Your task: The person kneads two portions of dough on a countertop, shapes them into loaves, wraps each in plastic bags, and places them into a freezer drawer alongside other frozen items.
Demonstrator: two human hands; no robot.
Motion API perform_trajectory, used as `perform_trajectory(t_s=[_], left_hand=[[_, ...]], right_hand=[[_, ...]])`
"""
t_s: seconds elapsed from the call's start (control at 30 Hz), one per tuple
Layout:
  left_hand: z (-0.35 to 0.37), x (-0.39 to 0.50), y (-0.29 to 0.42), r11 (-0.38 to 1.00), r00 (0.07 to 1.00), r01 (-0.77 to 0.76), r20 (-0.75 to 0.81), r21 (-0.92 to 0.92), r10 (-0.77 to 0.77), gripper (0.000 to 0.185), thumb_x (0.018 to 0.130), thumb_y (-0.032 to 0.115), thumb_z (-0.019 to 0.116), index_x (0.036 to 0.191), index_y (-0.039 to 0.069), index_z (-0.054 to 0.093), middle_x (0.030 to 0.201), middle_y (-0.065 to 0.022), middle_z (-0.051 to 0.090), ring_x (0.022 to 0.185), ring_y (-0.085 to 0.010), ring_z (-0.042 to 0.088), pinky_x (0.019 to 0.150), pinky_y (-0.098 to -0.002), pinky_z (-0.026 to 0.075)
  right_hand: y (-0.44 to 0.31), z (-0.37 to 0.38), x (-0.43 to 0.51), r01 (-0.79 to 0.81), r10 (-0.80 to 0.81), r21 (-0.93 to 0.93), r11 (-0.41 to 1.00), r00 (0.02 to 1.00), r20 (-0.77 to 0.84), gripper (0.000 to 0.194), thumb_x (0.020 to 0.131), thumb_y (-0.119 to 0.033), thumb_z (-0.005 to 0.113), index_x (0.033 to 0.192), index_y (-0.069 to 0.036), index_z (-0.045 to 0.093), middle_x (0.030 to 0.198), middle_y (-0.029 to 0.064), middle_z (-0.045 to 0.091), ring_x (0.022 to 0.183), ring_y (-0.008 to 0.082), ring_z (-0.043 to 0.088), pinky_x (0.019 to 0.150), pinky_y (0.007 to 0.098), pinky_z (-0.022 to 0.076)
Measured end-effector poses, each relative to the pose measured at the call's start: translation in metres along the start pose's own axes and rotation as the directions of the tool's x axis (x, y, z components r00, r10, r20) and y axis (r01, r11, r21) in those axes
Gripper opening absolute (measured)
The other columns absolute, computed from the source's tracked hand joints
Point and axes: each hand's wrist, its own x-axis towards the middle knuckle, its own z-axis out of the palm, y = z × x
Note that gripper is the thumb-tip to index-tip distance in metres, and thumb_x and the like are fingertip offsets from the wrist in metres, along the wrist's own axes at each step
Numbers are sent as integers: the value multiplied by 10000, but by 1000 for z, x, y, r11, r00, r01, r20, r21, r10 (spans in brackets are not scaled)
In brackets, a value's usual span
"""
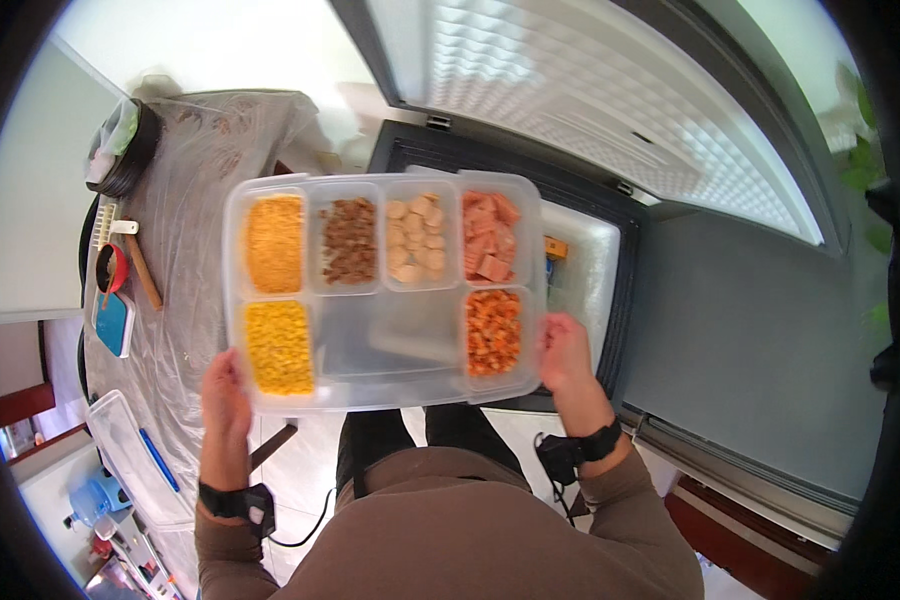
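My left hand (pixel 226 394) and my right hand (pixel 568 352) grip a wide translucent plastic container (pixel 390 334) by its two sides, level in front of me. Smaller clear tubs sit inside it. Along the far row are orange crumbs or shreds (pixel 274 244), brown crumbled food (pixel 349 241), pale round slices (pixel 415 244) and pink meat pieces (pixel 490 236). Nearer me, yellow corn-like kernels (pixel 277 347) lie at the left and orange diced food (pixel 493 334) at the right. Between those two the container's floor shows. Its underside hides part of an open chest freezer (pixel 626 300).
The freezer's lid (pixel 570 97) stands raised; a yellow-orange box (pixel 556 247) lies inside. On the plastic-covered table (pixel 195 225) at left are a red bowl (pixel 112 268), a wooden stick (pixel 142 262), a blue-lidded box (pixel 114 324), a clear lid (pixel 131 450) and a bin-like black container (pixel 131 150).
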Motion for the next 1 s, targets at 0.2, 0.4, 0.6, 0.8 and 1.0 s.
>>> perform_trajectory(t_s=[0.2,0.4,0.6,0.8,1.0], left_hand=[[43,84,-19,977,977,210,52,-19,-209,108,861,136,570,879,41,617,847,-39,626,811,-158,593,763,-268,458],[56,141,-69,956,952,293,96,-4,-292,267,870,167,555,994,-65,601,947,-124,643,843,-230,634,754,-327,502],[95,134,-75,973,980,194,25,127,-198,333,858,190,574,1032,-94,594,985,-146,632,878,-238,623,764,-329,491],[81,168,-112,903,973,217,-10,371,-230,483,897,283,540,1253,-42,504,1209,-156,560,1094,-235,537,938,-346,412],[76,178,-133,884,985,154,-141,441,-101,496,797,320,632,1078,-87,608,1025,-166,635,900,-246,601,782,-378,471]], right_hand=[[9,9,-4,112,-115,-24,993,981,-155,98,794,-134,556,706,-91,562,686,7,567,658,134,535,624,253,437],[28,-17,32,114,-114,-11,993,974,-198,84,789,-140,523,749,-74,555,741,32,561,714,179,546,674,310,464],[37,-21,53,99,-134,-116,988,925,-356,67,752,-134,562,739,-81,523,763,35,527,712,188,520,673,313,437],[49,-8,70,81,-143,-143,986,850,-506,332,728,-137,590,992,59,543,987,124,557,865,271,561,767,398,466],[53,7,75,-14,-155,-311,950,846,-511,279,727,-171,585,922,23,534,982,91,533,860,237,530,750,379,444]])
